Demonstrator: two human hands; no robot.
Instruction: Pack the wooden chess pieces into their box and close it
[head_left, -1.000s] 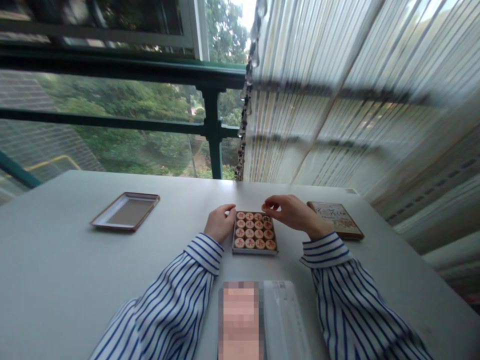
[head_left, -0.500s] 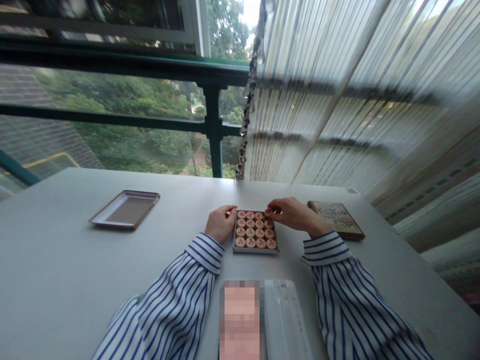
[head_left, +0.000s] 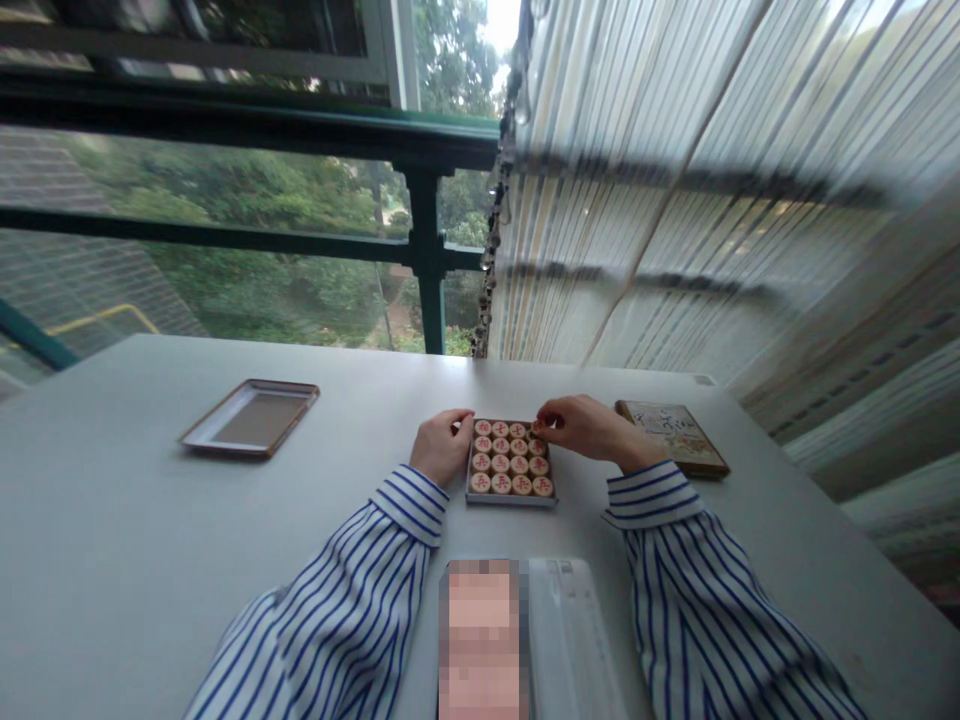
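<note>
A shallow box stands on the table in front of me. Round wooden Chinese chess pieces with red characters lie in it in rows. My left hand is closed at the box's left edge, its thumb and fingers gripping the far left corner. At the far right corner my right hand pinches a chess piece, which the fingers partly cover. Whether that piece rests fully in its place I cannot tell.
To the left on the white table lies an open, shallow tray or lid. A decorated flat box sits beyond my right wrist. Close to me is a whitish, translucent item beside a blurred-out patch. Windows and a string curtain border the far side.
Hardly anything differs. My right fingers have shifted slightly around the far right corner piece, which shows less of its face now. My left hand and the box stay in place.
</note>
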